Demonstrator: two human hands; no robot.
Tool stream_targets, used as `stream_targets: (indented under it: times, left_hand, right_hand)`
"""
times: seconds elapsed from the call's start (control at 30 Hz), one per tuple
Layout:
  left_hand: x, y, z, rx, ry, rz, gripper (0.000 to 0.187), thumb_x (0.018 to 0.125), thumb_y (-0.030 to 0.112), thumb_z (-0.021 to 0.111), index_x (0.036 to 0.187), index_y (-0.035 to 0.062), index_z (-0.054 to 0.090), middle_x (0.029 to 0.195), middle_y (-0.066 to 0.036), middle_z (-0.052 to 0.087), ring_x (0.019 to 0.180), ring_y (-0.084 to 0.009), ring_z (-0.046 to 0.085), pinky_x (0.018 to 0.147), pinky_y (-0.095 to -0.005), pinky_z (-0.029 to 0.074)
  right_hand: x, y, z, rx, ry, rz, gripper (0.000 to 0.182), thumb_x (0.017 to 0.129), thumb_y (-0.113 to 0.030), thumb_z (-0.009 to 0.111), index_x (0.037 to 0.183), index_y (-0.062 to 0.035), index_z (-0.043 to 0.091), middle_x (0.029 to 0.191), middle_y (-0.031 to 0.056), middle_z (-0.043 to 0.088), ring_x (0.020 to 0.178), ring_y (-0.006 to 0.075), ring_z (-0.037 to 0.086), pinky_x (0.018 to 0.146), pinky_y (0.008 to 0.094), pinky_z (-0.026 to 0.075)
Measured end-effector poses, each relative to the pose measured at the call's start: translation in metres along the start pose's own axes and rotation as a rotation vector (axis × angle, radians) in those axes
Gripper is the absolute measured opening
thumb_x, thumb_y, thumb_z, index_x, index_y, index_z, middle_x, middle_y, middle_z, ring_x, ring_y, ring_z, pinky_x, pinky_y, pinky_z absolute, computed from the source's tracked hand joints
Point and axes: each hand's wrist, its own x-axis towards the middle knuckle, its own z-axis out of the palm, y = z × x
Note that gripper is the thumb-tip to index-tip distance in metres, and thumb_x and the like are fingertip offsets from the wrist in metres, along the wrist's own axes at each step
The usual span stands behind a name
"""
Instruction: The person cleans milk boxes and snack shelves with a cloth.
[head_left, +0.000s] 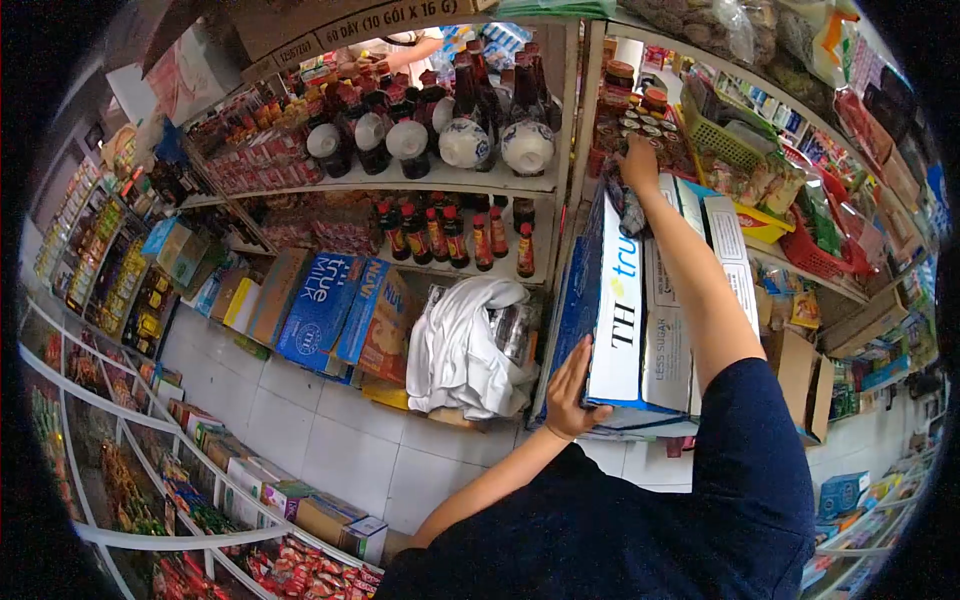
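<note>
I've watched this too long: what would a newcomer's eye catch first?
Probably the big TH true carton, right of centre, the left hand against its side and the right hand near its far end. Then the crumpled white cloth left of it, and the pale bowls among dark bottles on the shelf above.

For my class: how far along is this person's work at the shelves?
Looks done: the tall dark bottles stand upright on their shelf. In hand: the left hand rests against the TH true carton, while the right hand reaches to the lidded jars; whether it grips one is unclear. Left: probably finishing that reach; how much more remains, I cannot tell.
</note>
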Motion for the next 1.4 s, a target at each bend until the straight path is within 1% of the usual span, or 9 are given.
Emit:
stream_targets:
  times: [0.2,0.5,0.6,0.7,0.83,1.2,1.23,1.27,1.4]
  left_hand:
    - [0.001,0.002,0.0,-0.012,0.006,-0.011,0.081,0.08,0.06,0.043,0.125,-0.0064,0.038,0.124,-0.023,0.045,0.111,-0.0368,0.047,0.092,-0.0403,0.039]
    - [0.001,0.002,0.0,-0.028,-0.007,-0.009,0.081,0.078,0.059,0.047,0.126,-0.0064,0.037,0.124,-0.024,0.044,0.113,-0.0357,0.046,0.093,-0.0388,0.038]
    - [0.002,0.001,0.001,-0.038,0.002,-0.005,0.081,0.078,0.059,0.047,0.125,-0.007,0.038,0.124,-0.024,0.044,0.112,-0.0359,0.046,0.092,-0.0393,0.038]
    - [0.003,0.001,0.001,-0.034,0.006,-0.005,0.082,0.078,0.06,0.047,0.123,-0.0077,0.039,0.123,-0.025,0.045,0.111,-0.0363,0.047,0.092,-0.0399,0.039]
    - [-0.001,0.0,0.003,-0.035,0.007,-0.028,0.082,0.078,0.061,0.046,0.122,-0.0083,0.04,0.122,-0.025,0.045,0.111,-0.0371,0.047,0.091,-0.0402,0.039]
    - [-0.003,-0.001,0.003,0.035,0.01,-0.021,0.084,0.079,0.063,0.04,0.121,-0.0092,0.041,0.121,-0.026,0.046,0.109,-0.0386,0.048,0.091,-0.0418,0.039]
    - [-0.003,-0.001,0.003,0.027,0.009,-0.016,0.084,0.079,0.063,0.04,0.121,-0.0091,0.041,0.121,-0.026,0.046,0.109,-0.0382,0.048,0.091,-0.0416,0.039]
    - [-0.002,-0.002,0.004,0.017,0.011,-0.009,0.084,0.079,0.063,0.04,0.122,-0.009,0.04,0.121,-0.025,0.046,0.109,-0.0379,0.048,0.091,-0.0414,0.039]
    - [-0.002,0.001,0.004,-0.017,0.016,-0.038,0.082,0.079,0.061,0.042,0.123,-0.0076,0.039,0.123,-0.025,0.045,0.111,-0.0374,0.047,0.092,-0.0406,0.039]
  right_hand:
    - [-0.062,-0.032,-0.043,0.175,-0.028,-0.098,0.031,0.067,-0.012,0.064,0.089,0.0016,0.047,0.091,0.0225,0.05,0.091,0.0392,0.047,0.078,0.0438,0.039]
    - [-0.185,-0.103,-0.176,0.481,-0.465,-0.424,0.028,0.062,-0.004,0.059,0.087,-0.0008,0.046,0.085,0.0176,0.046,0.083,0.0356,0.046,0.075,0.0392,0.038]
    - [-0.205,-0.105,-0.213,0.612,-0.736,-0.502,0.032,0.058,-0.005,0.063,0.086,-0.0015,0.049,0.087,0.0149,0.049,0.085,0.0337,0.047,0.077,0.0385,0.039]
    - [-0.201,-0.099,-0.229,0.694,-0.832,-0.568,0.028,0.056,-0.006,0.064,0.08,-0.0039,0.048,0.082,0.0141,0.048,0.084,0.0334,0.047,0.073,0.0393,0.04]
    - [-0.186,-0.082,-0.213,0.536,-0.801,-0.538,0.031,0.052,-0.002,0.064,0.08,-0.0037,0.051,0.087,0.0118,0.05,0.089,0.0317,0.048,0.078,0.038,0.039]
    - [-0.072,0.006,-0.099,0.123,-0.36,-0.358,0.028,0.062,-0.01,0.063,0.085,-0.0001,0.05,0.085,0.0198,0.053,0.085,0.039,0.05,0.074,0.0432,0.041]
    - [-0.059,0.018,-0.085,0.122,-0.422,-0.263,0.03,0.063,-0.011,0.064,0.087,0.001,0.05,0.09,0.0209,0.054,0.087,0.0397,0.05,0.075,0.0436,0.041]
    - [-0.046,0.022,-0.081,0.087,-0.33,-0.363,0.03,0.065,-0.012,0.063,0.088,0.0011,0.051,0.095,0.0215,0.054,0.09,0.0388,0.051,0.078,0.0429,0.041]
    - [-0.011,0.057,-0.026,-0.036,-0.142,-0.323,0.036,0.065,-0.013,0.064,0.097,0.0003,0.052,0.098,0.0214,0.055,0.093,0.0376,0.051,0.081,0.0419,0.042]
